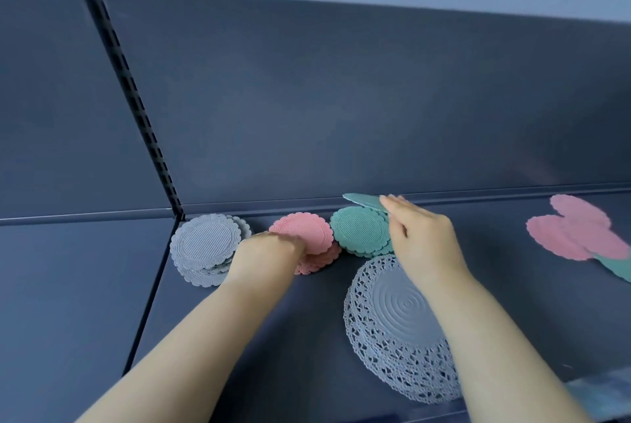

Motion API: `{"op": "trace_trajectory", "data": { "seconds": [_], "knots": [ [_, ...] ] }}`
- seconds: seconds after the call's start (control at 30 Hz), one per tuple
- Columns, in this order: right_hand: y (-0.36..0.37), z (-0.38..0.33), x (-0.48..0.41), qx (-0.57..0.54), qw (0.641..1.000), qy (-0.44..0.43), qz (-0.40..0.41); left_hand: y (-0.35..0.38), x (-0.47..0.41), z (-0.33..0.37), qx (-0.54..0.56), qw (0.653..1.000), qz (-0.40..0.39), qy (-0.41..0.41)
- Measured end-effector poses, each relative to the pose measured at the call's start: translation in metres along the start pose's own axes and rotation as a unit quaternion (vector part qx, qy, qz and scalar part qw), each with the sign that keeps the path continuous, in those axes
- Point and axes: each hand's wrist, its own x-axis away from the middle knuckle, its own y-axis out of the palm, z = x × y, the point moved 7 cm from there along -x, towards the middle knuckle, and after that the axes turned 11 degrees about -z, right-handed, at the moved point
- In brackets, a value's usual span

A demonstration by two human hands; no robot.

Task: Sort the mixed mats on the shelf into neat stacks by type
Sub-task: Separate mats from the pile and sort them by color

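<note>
Mats (208,245) mostly stacked; right hand (423,238) pinches teal mat (363,200), left hand (269,248) flat on pink stack (307,231); 3 o'clock pile (577,231) unsorted.

Both forearms forward; left hand (273,247) flat, palm down; right hand (421,231) grip pinching teal mat (363,201).

Dark shelf (273,337): grey stack (205,245), pink stack (317,228), teal stack (360,229), lace stack (392,320)
</note>
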Motion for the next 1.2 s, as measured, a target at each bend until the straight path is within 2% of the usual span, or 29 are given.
{"op": "trace_trajectory", "data": {
  "seconds": [0.07, 0.13, 0.17, 0.33, 0.53, 0.6, 0.73, 0.93, 1.07, 1.2],
  "knots": [
    [0.028, 0.002, -0.016, 0.04, 0.995, 0.0, -0.093, -0.006, 0.009, -0.001, -0.009, 1.0, 0.024, 0.006],
    [0.058, 0.007, -0.017, 0.096, 0.972, 0.011, -0.214, -0.007, 0.01, -0.005, 0.008, 0.999, 0.035, 0.008],
    [0.066, 0.009, -0.015, 0.115, 0.962, 0.013, -0.248, -0.002, 0.008, -0.01, 0.016, 0.998, 0.06, 0.01],
    [0.063, 0.004, -0.013, 0.121, 0.962, 0.003, -0.247, 0.002, 0.008, -0.008, 0.052, 0.993, 0.088, 0.052],
    [0.063, -0.008, -0.003, 0.167, 0.941, 0.055, -0.29, -0.021, 0.027, -0.005, 0.042, 0.987, 0.137, 0.078],
    [0.055, -0.02, 0.008, 0.14, 0.951, 0.071, -0.266, -0.031, 0.041, -0.006, 0.041, 0.982, 0.159, 0.095],
    [0.024, -0.068, 0.054, 0.033, 0.987, 0.073, -0.138, -0.047, 0.083, -0.008, 0.058, 0.973, 0.172, 0.144],
    [0.014, -0.116, 0.154, -0.064, 0.991, 0.105, -0.046, -0.055, 0.16, 0.012, 0.111, 0.943, 0.188, 0.253],
    [0.02, -0.108, 0.217, -0.072, 0.985, 0.153, -0.029, -0.033, 0.193, 0.038, 0.155, 0.935, 0.143, 0.286],
    [0.019, -0.085, 0.277, -0.04, 0.973, 0.221, -0.062, -0.003, 0.219, 0.07, 0.19, 0.927, 0.09, 0.31]
  ]
}}
